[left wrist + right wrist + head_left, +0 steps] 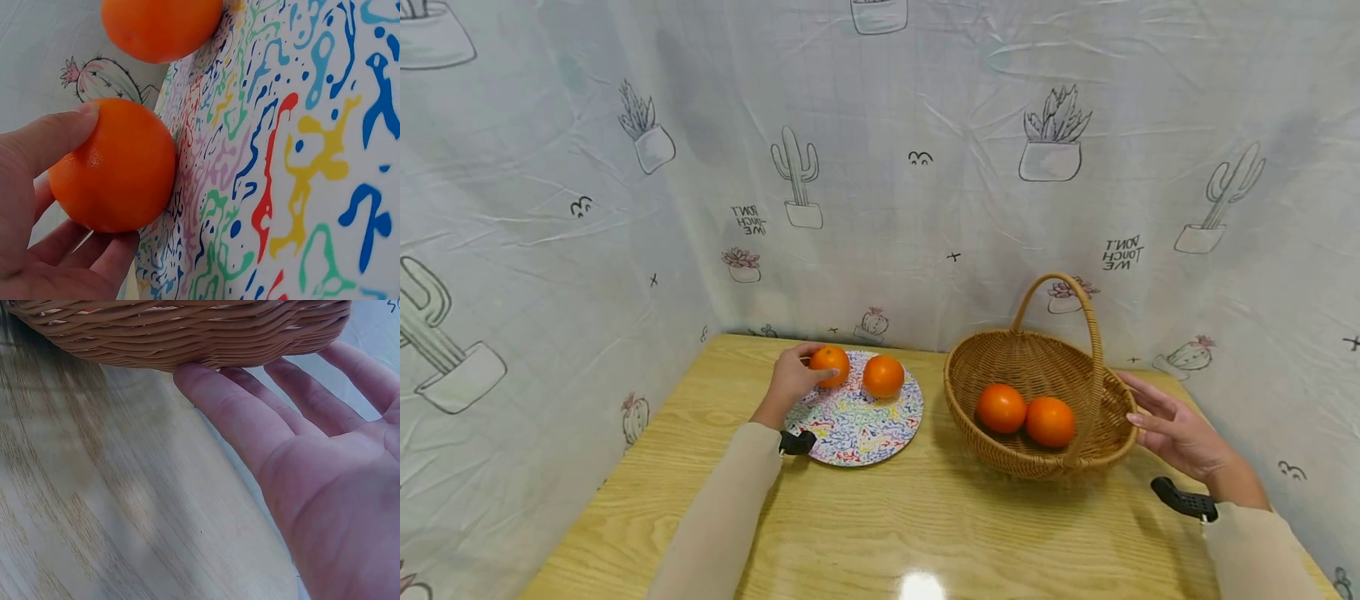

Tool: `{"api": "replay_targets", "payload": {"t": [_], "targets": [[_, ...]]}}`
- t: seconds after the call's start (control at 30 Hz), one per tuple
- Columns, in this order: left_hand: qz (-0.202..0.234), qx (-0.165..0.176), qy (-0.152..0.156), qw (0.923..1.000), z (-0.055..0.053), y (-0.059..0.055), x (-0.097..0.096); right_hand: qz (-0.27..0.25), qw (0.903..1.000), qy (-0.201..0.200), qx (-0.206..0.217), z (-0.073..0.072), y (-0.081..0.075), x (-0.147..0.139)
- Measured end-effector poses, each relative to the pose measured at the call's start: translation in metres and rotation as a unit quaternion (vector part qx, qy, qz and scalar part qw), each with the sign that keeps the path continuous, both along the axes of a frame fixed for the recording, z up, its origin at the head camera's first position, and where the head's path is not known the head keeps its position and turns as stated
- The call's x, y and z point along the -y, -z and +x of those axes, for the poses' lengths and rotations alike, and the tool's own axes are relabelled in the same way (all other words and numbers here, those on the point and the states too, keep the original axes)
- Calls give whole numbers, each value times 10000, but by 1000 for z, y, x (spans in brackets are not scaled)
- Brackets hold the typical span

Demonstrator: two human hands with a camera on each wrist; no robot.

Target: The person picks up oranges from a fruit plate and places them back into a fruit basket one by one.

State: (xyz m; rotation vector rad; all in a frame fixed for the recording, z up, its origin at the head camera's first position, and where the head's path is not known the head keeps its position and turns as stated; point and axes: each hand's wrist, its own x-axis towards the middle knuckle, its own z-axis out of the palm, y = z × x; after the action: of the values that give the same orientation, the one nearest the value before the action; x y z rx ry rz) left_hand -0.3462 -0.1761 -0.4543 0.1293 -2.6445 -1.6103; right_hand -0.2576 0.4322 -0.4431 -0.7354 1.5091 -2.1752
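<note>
My left hand (795,377) holds an orange (830,366) at the far left of a round plate with a colourful squiggle pattern (857,425). In the left wrist view its thumb lies on one side of that orange (115,169) and the fingers curl under the other. A second orange (883,377) rests on the plate just to the right. With fairly straight fingers, my right hand (1183,437) touches the right side of a wicker basket (1000,454). Its thumb is at the rim; in the right wrist view the fingertips meet the woven wall (206,337).
Two more oranges, a left one (1002,408) and a right one (1050,422), sit side by side in the basket. An arched handle (1093,333) rises over it. Behind the wooden table (865,525) hangs a pale curtain (917,208) printed with cacti.
</note>
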Motion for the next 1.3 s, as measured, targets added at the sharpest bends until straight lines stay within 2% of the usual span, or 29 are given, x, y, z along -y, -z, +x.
{"api": "replay_targets", "payload": {"t": [0.5, 0.93, 1.1, 1.3], "targets": [[70, -102, 8, 9999, -2, 7, 1, 119, 9999, -38, -69, -2, 0, 1], [-27, -32, 8, 10000, -3, 5, 1, -81, 9999, -66, -135, -1, 6, 0], [-13, -75, 8, 10000, -4, 8, 2, -66, 9998, -24, -184, 1, 9, 0], [-2, -109, 12, 9999, -1, 5, 2, 39, 9998, -53, -169, 1, 7, 1]]}}
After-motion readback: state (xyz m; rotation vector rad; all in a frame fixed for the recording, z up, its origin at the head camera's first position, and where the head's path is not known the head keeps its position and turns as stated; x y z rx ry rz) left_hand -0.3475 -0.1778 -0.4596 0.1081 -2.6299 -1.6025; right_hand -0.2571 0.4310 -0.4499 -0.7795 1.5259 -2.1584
